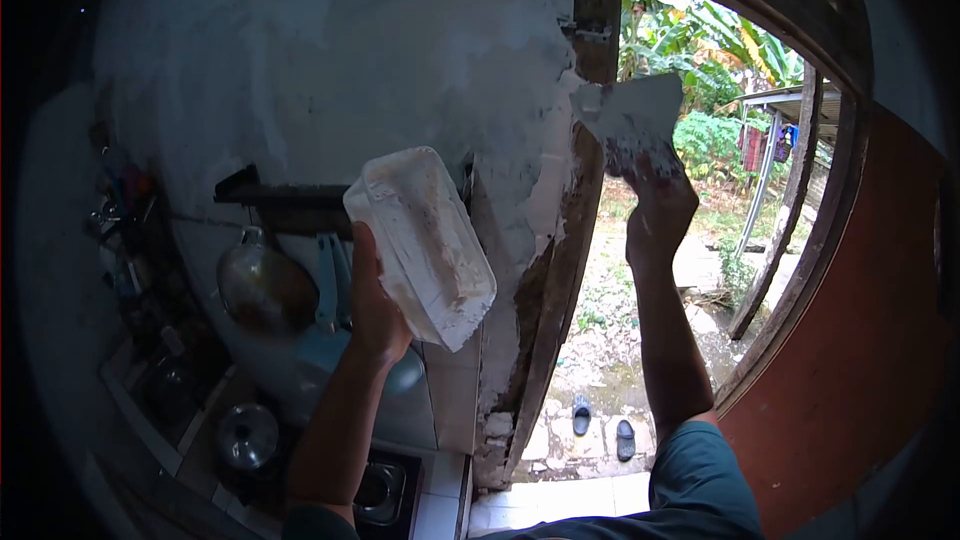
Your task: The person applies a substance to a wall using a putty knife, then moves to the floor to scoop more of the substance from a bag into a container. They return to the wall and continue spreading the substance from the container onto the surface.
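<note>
My left hand (378, 305) is wrapped around the side of a white rectangular tub (376, 210), tilted so its inside faces me. Pale filler paste coats the tub's inner walls and bottom. Raised at the doorway, my right hand (660, 205) grips a wide putty knife (635, 108), its blade up and smeared with the same pale paste. The blade's left corner overlaps the edge of the plastered wall (400, 60) beside the wooden door frame (592, 70). Fresh pale patches and rough broken plaster run down this edge; the knife's handle is mostly hidden in my fingers.
A dark shelf (300, 196) juts from the wall, with a wok (262, 280) hanging below. Lower left are a metal pot lid (248, 436) and a stove (385, 488). Outside the doorway lie two dark clogs (625, 440). A reddish-brown panel (850, 320) stands at right.
</note>
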A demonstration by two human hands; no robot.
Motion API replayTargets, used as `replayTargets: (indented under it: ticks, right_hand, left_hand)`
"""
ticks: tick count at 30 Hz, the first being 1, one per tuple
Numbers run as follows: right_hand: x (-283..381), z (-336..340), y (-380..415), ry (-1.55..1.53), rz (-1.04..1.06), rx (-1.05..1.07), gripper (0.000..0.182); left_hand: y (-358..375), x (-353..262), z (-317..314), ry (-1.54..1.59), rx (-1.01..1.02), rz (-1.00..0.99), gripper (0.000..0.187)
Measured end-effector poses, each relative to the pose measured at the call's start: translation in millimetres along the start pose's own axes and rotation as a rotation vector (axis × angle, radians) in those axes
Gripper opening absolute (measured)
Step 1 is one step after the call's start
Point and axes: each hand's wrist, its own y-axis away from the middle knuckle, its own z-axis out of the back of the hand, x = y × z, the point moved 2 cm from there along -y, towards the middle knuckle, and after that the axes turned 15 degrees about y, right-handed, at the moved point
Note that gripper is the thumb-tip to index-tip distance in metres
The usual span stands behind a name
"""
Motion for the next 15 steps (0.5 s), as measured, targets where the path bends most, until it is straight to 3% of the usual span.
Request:
replayTargets:
  ticks: [1,3,5,6,13,14,15]
  right_hand:
    - [25.1,-4.4,-12.0,0.2,0.022,0.013,0.024]
    - [39.0,-21.3,-32.8,0.28,0.374,-0.067,0.021]
    - [29.0,-41.7,-53.0,0.351,0.763,-0.107,0.034]
    - [28.4,-47.6,-61.8,0.402,0.787,-0.025,0.046]
    - [36.8,-73.6,-128.8,0.716,0.967,-0.056,0.059]
    - [38.8,-77.6,-140.8,0.778,1.022,-0.08,0.044]
    - [41.8,-82.5,-151.3,0.781,1.025,-0.084,0.044]
  left_hand:
    - [-6.6,-7.3,-4.3,-0.004,-0.013,-0.009,0.072]
    - [-18.0,-18.4,-12.3,-0.017,0.012,-0.029,0.07]
    - [-28.1,-25.7,-14.6,-0.002,0.049,-0.027,0.07]
    - [-32.9,-28.3,-16.4,-0.005,0.065,-0.035,0.07]
    - [-65.5,-45.9,-30.7,0.04,0.129,-0.035,0.066]
    - [-69.1,-47.1,-32.8,0.044,0.149,-0.038,0.066]
    - [-71.6,-47.9,-34.3,0.047,0.169,-0.039,0.066]
